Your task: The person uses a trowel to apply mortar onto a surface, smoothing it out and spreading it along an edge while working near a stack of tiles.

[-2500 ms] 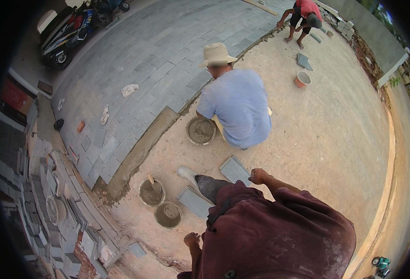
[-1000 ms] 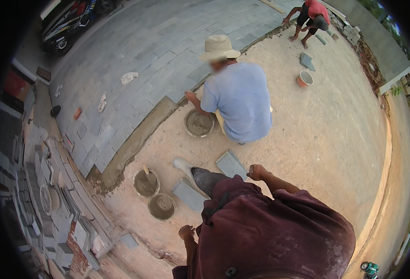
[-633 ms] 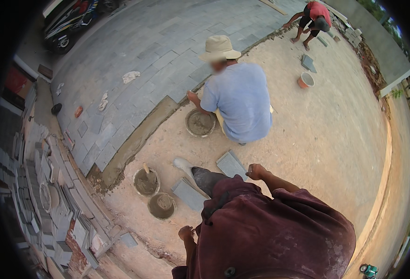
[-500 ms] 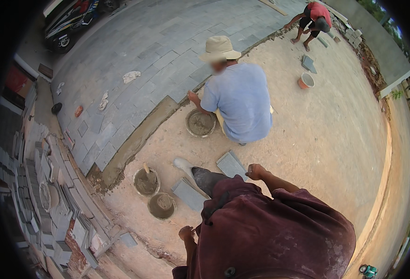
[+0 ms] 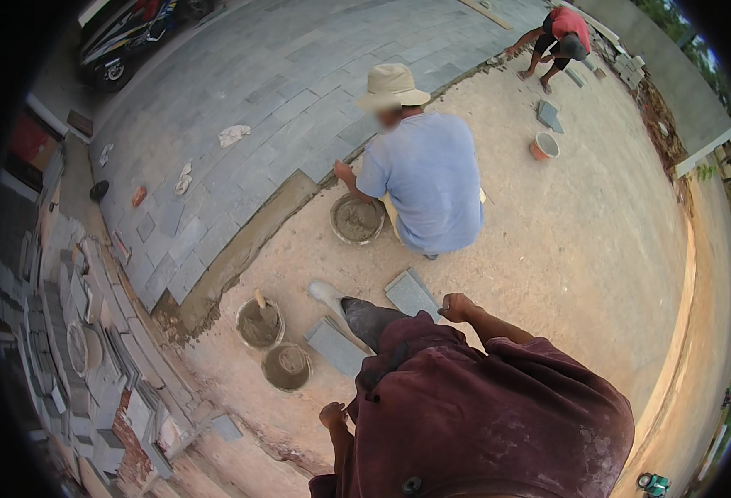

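My left hand (image 5: 332, 414) hangs low beside the dark maroon shirt (image 5: 498, 407), fingers curled; whatever they may hold is hidden. Closed too, my right hand (image 5: 458, 307) is held in front of my right side, next to a stack of grey paving tiles (image 5: 411, 295) on the ground. A small dark bit shows at its fingertips, too small to name. Another stack of grey tiles (image 5: 335, 347) lies by my leg. Left of it stand a mortar bucket (image 5: 287, 368) and a second mortar bucket (image 5: 260, 324) with a wooden-handled tool in it.
A co-worker in a blue shirt (image 5: 432, 178) crouches ahead by a mortar bucket (image 5: 357, 220), at the edge of the laid paving (image 5: 291, 75). Farther off, a co-worker in red (image 5: 566, 29) bends down. An orange bucket (image 5: 545, 146) and piled slabs (image 5: 92, 373) stand around.
My hands and the crouching co-worker hold nearly the same positions. The view has shifted very slightly.
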`<state>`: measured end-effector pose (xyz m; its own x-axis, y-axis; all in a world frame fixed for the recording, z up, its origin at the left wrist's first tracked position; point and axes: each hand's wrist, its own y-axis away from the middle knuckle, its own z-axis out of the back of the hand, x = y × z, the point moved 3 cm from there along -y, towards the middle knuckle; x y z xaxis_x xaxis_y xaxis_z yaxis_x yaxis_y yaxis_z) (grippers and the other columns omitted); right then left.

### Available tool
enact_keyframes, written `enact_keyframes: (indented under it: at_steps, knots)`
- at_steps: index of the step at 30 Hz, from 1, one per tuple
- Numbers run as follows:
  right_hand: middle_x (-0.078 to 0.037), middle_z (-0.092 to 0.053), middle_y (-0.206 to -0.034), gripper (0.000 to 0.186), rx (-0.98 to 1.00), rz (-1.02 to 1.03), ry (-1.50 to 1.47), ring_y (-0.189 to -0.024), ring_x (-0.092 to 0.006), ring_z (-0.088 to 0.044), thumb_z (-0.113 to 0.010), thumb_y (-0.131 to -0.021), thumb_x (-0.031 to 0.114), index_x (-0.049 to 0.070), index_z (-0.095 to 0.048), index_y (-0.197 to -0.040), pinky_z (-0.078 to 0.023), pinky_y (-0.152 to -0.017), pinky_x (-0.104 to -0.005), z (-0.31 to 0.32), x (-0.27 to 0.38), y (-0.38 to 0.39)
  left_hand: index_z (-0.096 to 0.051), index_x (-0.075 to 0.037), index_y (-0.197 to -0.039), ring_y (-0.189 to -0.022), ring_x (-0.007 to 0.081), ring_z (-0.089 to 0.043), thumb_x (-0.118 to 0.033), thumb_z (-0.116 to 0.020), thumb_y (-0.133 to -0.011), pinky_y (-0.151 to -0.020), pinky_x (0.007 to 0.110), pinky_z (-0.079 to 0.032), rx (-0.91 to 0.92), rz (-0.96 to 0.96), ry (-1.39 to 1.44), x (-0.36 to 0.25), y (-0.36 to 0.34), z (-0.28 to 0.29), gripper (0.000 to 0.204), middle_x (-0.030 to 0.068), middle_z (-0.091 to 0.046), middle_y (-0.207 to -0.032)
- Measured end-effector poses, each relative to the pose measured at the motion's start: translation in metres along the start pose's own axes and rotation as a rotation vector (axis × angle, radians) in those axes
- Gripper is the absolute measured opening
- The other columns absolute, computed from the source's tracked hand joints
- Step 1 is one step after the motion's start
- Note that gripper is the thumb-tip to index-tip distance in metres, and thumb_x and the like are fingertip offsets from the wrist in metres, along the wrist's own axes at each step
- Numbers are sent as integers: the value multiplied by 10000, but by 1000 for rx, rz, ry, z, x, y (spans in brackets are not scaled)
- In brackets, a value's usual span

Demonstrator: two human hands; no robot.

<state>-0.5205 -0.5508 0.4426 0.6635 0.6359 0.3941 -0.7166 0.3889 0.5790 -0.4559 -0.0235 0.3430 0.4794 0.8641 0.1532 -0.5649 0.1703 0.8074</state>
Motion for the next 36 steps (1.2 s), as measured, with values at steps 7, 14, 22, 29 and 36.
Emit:
enact_keyframes:
  at_steps: [7,14,22,29,36]
  knots:
    - [-287,-676,-1144,492,96,-9,32,-1129,-432,-636,-706,-826,397,-34,-679,-1061,-511,-958,-465,9,19,-7,-690,-359,-1186,-1182,105,-612,-499,-669,-884,-964,309,-532,55,53,65,3,5,-8,334,-111,-651,-1216]
    - [-286,-676,-1152,511,112,-12,31,-1133,-433,-634,-699,-836,402,-41,-671,-1090,-509,-970,-462,15,32,-6,-680,-383,-1228,-1203,80,-598,-486,-668,-884,-986,299,-521,135,95,66,-6,17,2,359,-137,-647,-1232]
    - [-275,-690,-1056,433,34,-17,17,-1055,-434,-650,-717,-824,392,-9,-667,-982,-514,-906,-476,5,2,-2,-689,-363,-1206,-1164,84,-613,-470,-685,-866,-971,291,-521,96,45,15,-11,12,20,357,-123,-654,-1216]
    - [-276,-689,-1049,442,43,-38,-21,-1053,-435,-652,-719,-823,397,-14,-665,-975,-516,-904,-474,2,0,2,-693,-330,-1205,-1116,97,-636,-466,-707,-852,-932,288,-536,65,50,-29,0,7,24,379,-107,-662,-1210]
    - [-254,-706,-1013,378,23,7,3,-1021,-415,-671,-736,-831,385,15,-684,-893,-523,-882,-470,5,-2,-14,-687,-113,-1075,-1022,157,-655,-215,-745,-851,-725,292,-548,64,193,734,-4,3,10,253,20,-683,-1086]
